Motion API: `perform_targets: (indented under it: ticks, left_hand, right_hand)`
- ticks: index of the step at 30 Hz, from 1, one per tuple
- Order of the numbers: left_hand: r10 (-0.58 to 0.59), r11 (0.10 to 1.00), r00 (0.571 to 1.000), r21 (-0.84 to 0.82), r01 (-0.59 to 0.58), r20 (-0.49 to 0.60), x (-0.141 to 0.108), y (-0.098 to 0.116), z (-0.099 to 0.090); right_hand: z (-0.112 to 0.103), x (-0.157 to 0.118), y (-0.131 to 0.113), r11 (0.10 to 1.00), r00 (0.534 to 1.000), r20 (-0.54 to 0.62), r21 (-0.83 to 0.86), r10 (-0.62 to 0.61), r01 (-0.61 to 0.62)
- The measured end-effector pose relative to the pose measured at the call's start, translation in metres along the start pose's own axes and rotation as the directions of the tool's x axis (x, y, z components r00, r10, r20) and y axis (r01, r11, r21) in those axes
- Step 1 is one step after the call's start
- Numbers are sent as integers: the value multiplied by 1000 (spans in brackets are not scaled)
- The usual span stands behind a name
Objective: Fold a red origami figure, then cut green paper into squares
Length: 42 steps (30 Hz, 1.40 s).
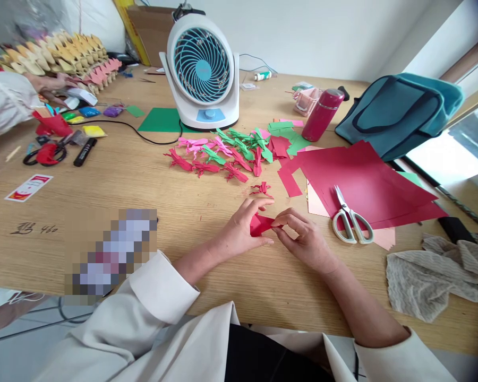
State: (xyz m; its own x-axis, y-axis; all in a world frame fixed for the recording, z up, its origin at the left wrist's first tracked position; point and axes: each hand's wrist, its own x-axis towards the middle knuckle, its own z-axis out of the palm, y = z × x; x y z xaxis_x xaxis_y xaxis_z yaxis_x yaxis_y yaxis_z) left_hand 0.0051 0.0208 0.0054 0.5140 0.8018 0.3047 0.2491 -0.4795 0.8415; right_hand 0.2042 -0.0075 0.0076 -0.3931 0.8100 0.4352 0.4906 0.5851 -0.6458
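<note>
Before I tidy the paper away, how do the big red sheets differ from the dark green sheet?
The red sheets are several, stacked unevenly; the green sheet looks single. White-handled scissors lie on the red ones, while the fan partly covers the green one. Both kinds lie flat on the table.

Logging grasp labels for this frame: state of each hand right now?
Left hand: curled around the red paper, holding it.
Right hand: thumb and fingers closed, pinching the same paper's edge.
</note>
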Motion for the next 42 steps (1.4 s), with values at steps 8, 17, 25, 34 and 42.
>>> perform_targets:
  ticks: [8,17,25,34,42]
  left_hand:
    - [76,966,997,250,-70,-15,-2,-4,1]
    - [107,938,993,328,-115,43,-2,-1,-2]
    - [176,862,984,482,-156,3,-3,0,-4]
    - [235,678,967,696,-237,100,-6,-2,-5]
    - [313,559,939,771,-304,144,-5,1,0]
  right_hand:
    - [0,0,1,1000,1000,-2,11,-7,7]
    - [0,-2,3,1000,1000,-12,4,11,-11]
    - [-1,-2,5,977,980,6,76,199,-199]
    - [-6,0,8,950,950,59,41,308,-310]
    - [-4,-2,10,958,945,159,-95,284,-272]
